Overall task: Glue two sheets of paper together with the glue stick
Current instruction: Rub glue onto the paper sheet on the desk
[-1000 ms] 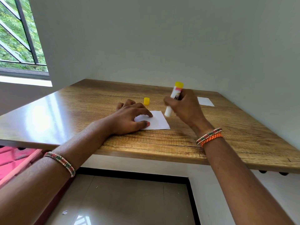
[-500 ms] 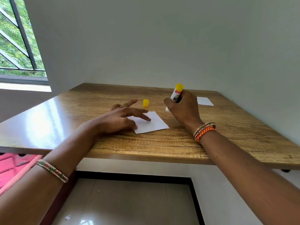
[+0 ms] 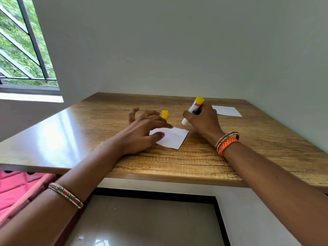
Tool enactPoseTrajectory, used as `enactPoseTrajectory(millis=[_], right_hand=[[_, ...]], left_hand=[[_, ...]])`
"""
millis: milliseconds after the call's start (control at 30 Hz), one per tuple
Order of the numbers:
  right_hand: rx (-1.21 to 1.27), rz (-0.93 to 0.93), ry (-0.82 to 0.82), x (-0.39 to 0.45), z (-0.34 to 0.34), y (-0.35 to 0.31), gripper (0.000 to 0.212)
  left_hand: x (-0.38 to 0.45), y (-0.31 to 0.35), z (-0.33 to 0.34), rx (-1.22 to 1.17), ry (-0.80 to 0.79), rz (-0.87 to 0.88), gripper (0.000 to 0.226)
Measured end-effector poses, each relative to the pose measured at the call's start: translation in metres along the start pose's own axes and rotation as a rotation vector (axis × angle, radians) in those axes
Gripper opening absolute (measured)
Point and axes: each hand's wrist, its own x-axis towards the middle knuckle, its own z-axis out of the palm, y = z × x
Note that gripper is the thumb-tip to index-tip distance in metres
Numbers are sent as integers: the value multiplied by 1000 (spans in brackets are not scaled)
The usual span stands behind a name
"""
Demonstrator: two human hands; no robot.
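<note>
A small white sheet of paper (image 3: 174, 138) lies on the wooden table (image 3: 248, 148), turned so one corner points to the right. My left hand (image 3: 143, 132) rests on its left part, fingers spread, thumb and a fingertip pressing it down. My right hand (image 3: 204, 120) grips the glue stick (image 3: 193, 109) tilted, yellow end up, white tip down just beyond the paper's far corner. The yellow cap (image 3: 164, 114) stands on the table behind my left hand. A second white sheet (image 3: 228, 110) lies at the far right.
The table sits in a corner, with walls close behind and to the right. A barred window (image 3: 23, 50) is at the upper left. Pink fabric (image 3: 16, 190) shows below the table's left edge, above a tiled floor.
The paper has been turned under my left hand, its corner swinging right. The glue stick has lifted off the sheet and moved slightly back with my right hand.
</note>
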Motion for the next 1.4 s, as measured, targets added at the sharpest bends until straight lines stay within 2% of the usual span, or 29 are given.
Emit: enactPoseTrajectory(millis=[100,167,833,967,1400], right_hand=[[31,33,-17,1,-1,0,21],[22,40,-41,1,-2,-1,20],[-111,-39,-130,-4,3,-4,28],[-122,-49,-139,-6,3,-5,21],[-100,-67,-126,-24,-4,-14,19]], left_hand=[[-1,-1,2,29,-142,-14,52],[0,1,1,50,-176,-23,53],[1,4,3,51,-196,-36,52],[2,4,2,42,-202,-43,53],[1,4,2,28,-173,-54,52]])
